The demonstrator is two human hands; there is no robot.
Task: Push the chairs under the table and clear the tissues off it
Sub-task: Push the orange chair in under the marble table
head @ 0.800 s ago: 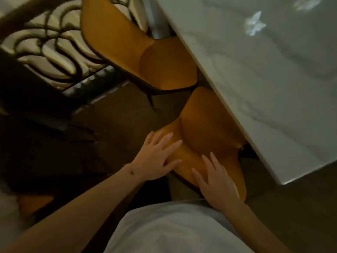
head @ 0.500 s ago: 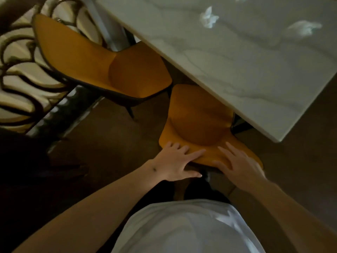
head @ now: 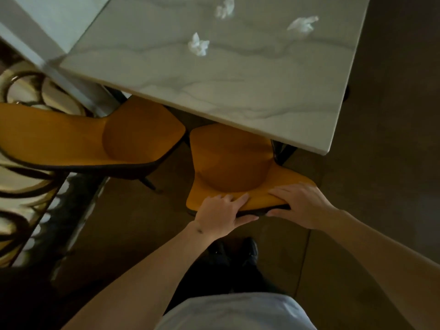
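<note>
both hands on the backrest top of the near chair (head: 228,163), orange shell with dark underside. left hand (head: 220,216) grasps the backrest edge: fingers lie over the orange face, thumb hooked under the dark rim. right hand (head: 302,206) grasps the same edge further right, fingers over the top, thumb below. half a second ago the fingers lay flatter on the shell; now both thumbs are wrapped beneath.

the chair's seat front is tucked under the near edge of the tabletop (head: 238,86), white marble look with grey veins. second chair (head: 90,141), same orange, stands to the left, its seat front also partly under the tabletop edge, backrest stretching out left; not touched.

three crumpled tissues on the tabletop, well apart: nearest tissue (head: 198,45) centre, far tissue (head: 225,8) beyond it, right tissue (head: 303,23) toward the right edge. more of the tabletop and tissues shows than in the earlier frames; the view has swung right.

dark floor (head: 381,163) below. patterned railing (head: 23,91) at far left.
</note>
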